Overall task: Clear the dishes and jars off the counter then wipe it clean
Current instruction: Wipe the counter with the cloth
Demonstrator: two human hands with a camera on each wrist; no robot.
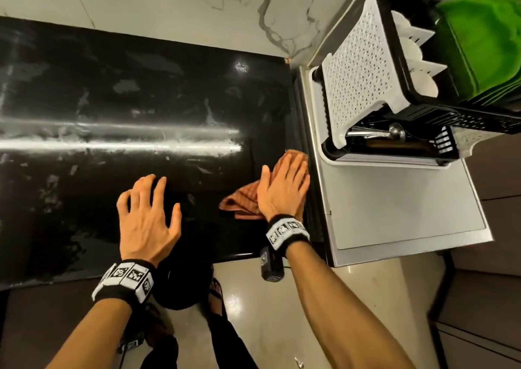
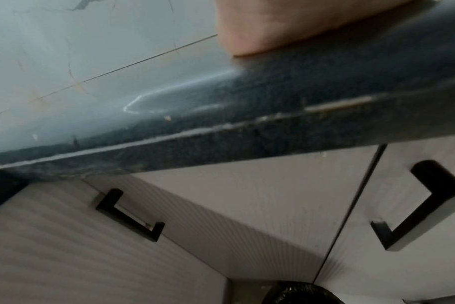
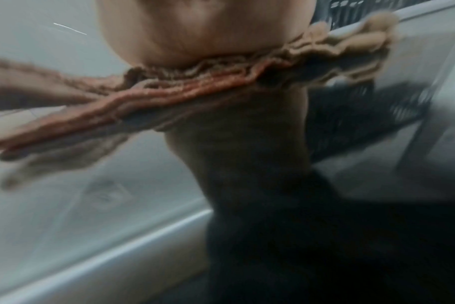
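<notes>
Counter (image 1: 112, 86), black and streaked, under orange cloth (image 1: 242, 199).

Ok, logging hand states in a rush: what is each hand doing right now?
Left hand: open, fingers spread on the black counter, holding nothing.
Right hand: open, flat fingers pressing the brown cloth onto the counter.

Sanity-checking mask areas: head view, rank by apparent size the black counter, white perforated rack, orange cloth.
1. black counter
2. white perforated rack
3. orange cloth, partly hidden under the right hand, so its visible area understates it.
</notes>
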